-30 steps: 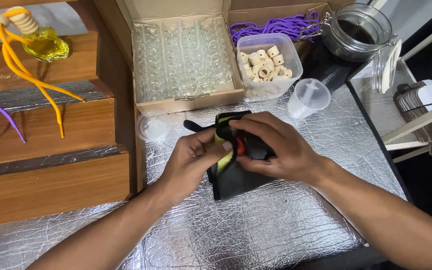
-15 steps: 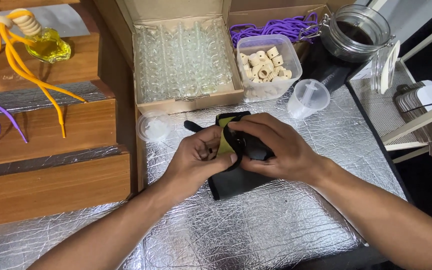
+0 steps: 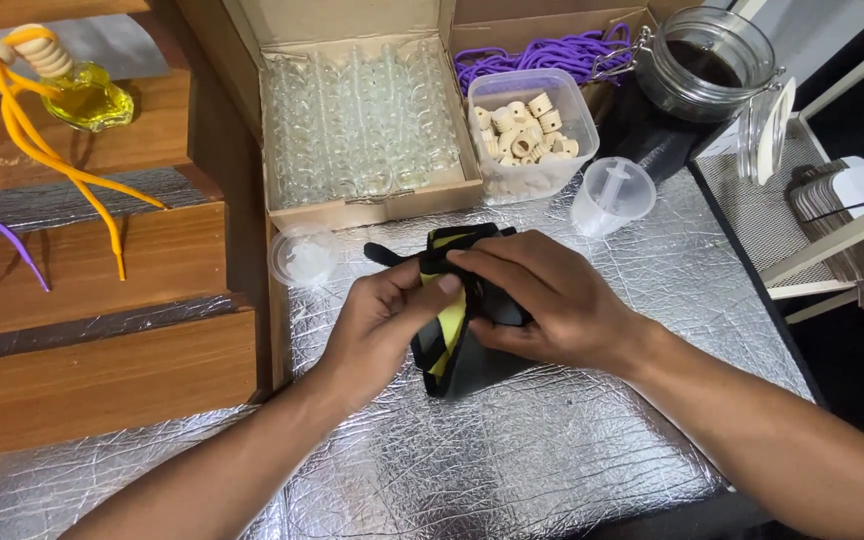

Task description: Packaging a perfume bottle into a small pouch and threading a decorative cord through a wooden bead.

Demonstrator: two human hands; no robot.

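Both hands work on a black pouch with yellow trim (image 3: 449, 340) lying on the silver foil-covered table (image 3: 512, 450). My left hand (image 3: 382, 325) grips the pouch's left side, its thumb pressed on the yellow strip. My right hand (image 3: 542, 300) covers the pouch's upper right part, fingers curled over its top edge. A black strap end (image 3: 380, 254) sticks out to the left beyond the fingers. Whatever lies inside the pouch is hidden by the hands.
Behind the hands stand an open cardboard box of small clear glass bottles (image 3: 362, 120), a plastic tub of wooden rings (image 3: 527, 130), a clear cup (image 3: 612, 195), a glass jar (image 3: 702, 65) and purple cords (image 3: 552, 50). Wooden steps (image 3: 102, 330) rise at the left; a round lid (image 3: 302, 257) lies beside them.
A red part seen between the fingers a second ago is now covered. My left thumb has slid down onto the yellow strip. The pouch stays in the same place.
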